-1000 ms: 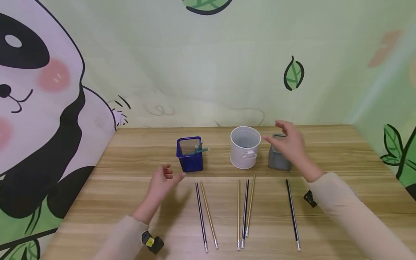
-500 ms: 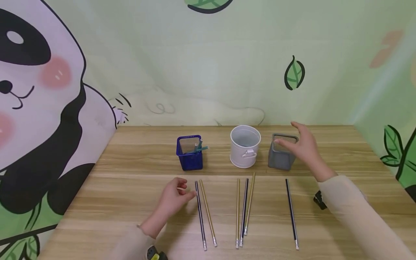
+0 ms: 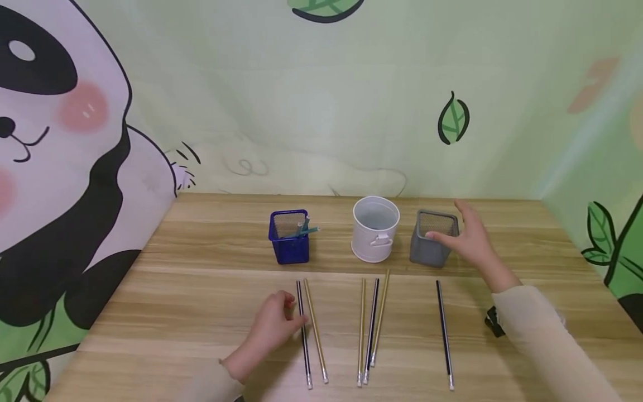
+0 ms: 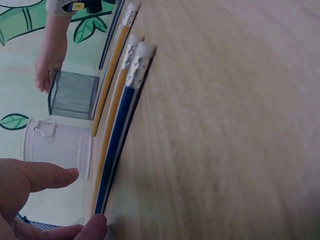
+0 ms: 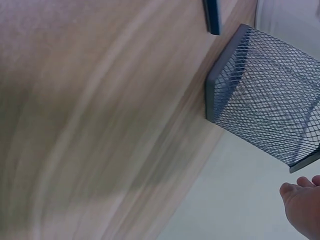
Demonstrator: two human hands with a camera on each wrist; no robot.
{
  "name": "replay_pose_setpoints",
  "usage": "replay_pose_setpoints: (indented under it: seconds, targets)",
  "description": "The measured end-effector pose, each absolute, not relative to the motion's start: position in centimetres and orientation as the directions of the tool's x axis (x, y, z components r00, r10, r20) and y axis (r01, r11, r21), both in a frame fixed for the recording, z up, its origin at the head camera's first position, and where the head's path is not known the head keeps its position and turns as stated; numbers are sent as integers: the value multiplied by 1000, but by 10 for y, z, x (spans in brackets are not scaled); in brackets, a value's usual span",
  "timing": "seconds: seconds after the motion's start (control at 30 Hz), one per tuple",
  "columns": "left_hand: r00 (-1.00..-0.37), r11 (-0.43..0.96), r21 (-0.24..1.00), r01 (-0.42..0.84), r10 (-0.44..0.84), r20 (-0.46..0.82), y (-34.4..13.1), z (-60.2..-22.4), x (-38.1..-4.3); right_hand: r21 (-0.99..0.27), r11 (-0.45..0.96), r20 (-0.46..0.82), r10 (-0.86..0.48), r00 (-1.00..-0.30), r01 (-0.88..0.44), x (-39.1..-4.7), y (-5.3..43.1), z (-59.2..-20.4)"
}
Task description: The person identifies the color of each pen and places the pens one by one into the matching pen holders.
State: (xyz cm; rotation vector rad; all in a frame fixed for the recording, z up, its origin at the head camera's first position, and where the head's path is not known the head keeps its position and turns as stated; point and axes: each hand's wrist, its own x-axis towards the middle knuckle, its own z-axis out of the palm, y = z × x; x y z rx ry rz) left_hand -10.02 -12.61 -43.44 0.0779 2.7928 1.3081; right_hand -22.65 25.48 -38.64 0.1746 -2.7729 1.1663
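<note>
My left hand hovers at the leftmost dark blue pencil, thumb and fingers parted. In the left wrist view a fingertip is close to that pencil's lower end; I cannot tell whether it touches. A gold pencil lies just right of it. My right hand is spread at the right side of the grey mesh pen holder, its thumb over the rim in the head view. The right wrist view has fingertips beside the mesh holder, apart from it. Neither hand holds anything.
A blue mesh pen holder with several teal pens and a white bucket stand left of the grey one. Two gold pencils flank a dark pencil mid-table. Another dark pencil lies at right.
My left hand has come nearer and to the right, from beside the blue holder to the leftmost pencil. My right hand has shifted right, uncovering the grey holder.
</note>
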Motion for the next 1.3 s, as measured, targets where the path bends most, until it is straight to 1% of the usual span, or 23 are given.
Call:
replay_pose_setpoints:
  seconds: [0.17, 0.27, 0.53, 0.73, 0.93, 1.3]
  targets:
    - [-996, 683, 729, 45, 86, -18, -121, -435, -96, -731, 668, 130, -63, -990, -138, -224, 257, -396]
    - [-996, 694, 719, 38, 81, -25, -118, -434, -95, -742, 659, 105, -67, -992, -123, -224, 257, -400]
    - [-997, 724, 690, 23, 68, -37, -112, -434, -95, -773, 619, 148, -40, -988, -141, -225, 258, -409]
    - [-998, 742, 669, 45, 56, 5, -109, -436, -95, -798, 580, 155, -60, -986, -161, -224, 260, -414]
    - [-998, 755, 652, 69, 51, 47, -109, -439, -97, -825, 547, 137, -57, -989, -146, -223, 261, -418]
    - [-999, 773, 633, 39, 36, 18, -108, -438, -100, -809, 575, 129, -24, -991, -119, -222, 261, -422]
